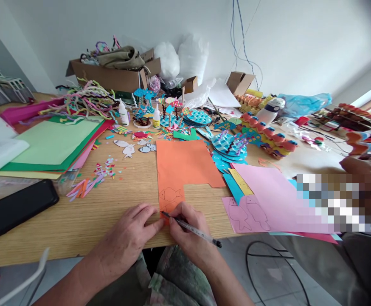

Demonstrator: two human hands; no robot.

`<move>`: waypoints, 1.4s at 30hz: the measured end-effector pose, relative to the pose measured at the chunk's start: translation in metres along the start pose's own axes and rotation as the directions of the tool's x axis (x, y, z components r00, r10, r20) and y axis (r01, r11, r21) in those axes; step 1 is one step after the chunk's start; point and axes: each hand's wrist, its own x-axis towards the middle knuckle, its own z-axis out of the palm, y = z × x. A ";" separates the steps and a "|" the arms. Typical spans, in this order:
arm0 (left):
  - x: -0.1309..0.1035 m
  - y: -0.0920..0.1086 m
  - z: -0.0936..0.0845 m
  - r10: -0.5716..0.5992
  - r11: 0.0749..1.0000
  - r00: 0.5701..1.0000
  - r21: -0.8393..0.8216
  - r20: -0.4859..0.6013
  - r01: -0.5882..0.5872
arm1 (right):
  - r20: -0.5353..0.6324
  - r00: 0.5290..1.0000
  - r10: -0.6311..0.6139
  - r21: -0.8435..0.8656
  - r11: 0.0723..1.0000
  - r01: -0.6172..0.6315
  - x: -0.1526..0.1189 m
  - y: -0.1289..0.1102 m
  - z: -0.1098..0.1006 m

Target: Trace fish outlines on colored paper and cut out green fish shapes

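Note:
A pen (195, 230) with a clear barrel and black cap end is gripped in my right hand (190, 227), its tip touching the lower left part of an orange paper sheet (185, 163). One fish outline is drawn on that sheet, and a second, partly covered by my hand, lies just below it. My left hand (137, 225) rests at the sheet's lower left edge, fingers stretched out, holding nothing. To the right, a pink sheet (262, 187) bears two drawn fish outlines. Small cut-out paper fish (128, 148) lie beyond my left hand.
Paper scraps (101, 174), a black phone (20, 208) and stacked coloured paper (54, 142) are on the left. Glue bottles (123, 112), pipe cleaners (90, 102) and blue paper crafts (228, 146) stand farther back. At right, another person's hand (363, 172) is over the table.

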 end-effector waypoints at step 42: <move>-0.001 -0.001 0.000 -0.007 1.000 1.000 -0.005 0.029 0.007 | -0.008 0.999 0.044 0.163 0.986 -0.042 0.002 -0.004 -0.003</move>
